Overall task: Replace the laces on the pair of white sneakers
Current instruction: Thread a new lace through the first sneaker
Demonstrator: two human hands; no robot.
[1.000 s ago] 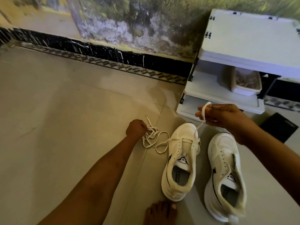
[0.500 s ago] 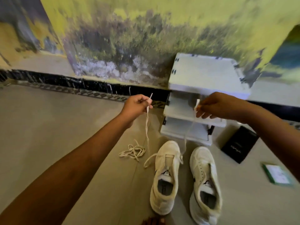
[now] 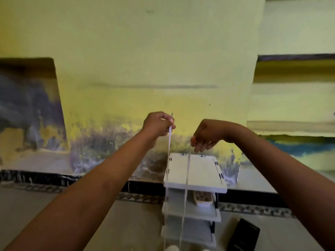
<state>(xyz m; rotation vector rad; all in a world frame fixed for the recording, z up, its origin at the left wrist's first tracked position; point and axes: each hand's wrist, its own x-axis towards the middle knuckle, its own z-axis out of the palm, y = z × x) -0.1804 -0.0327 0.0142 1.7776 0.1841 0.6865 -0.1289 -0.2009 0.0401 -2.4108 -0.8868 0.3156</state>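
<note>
Two hands raised in front of the wall, white lace stretched between them and the floor.

Left hand point(image 3: 159, 125): fingers curled, thumb and forefinger pinching one end of the lace point(image 3: 169, 142), its tip poking up above the knuckles. Right hand point(image 3: 205, 135): wrist bent down, fingertips apparently pinching the other strand at the forefinger, remaining fingers loosely spread; motion blur makes the contact uncertain. Both strands run nearly straight down, side by side, crossing the front of the white shelf unit point(image 3: 203, 171) to the bottom edge of the view. There only the toes of the sneakers point(image 3: 171, 248) show on the floor, just before the shelf's lowest tier. Small tray point(image 3: 203, 198) on the second tier. Black box point(image 3: 243, 234) on the floor right of the shelf.
</note>
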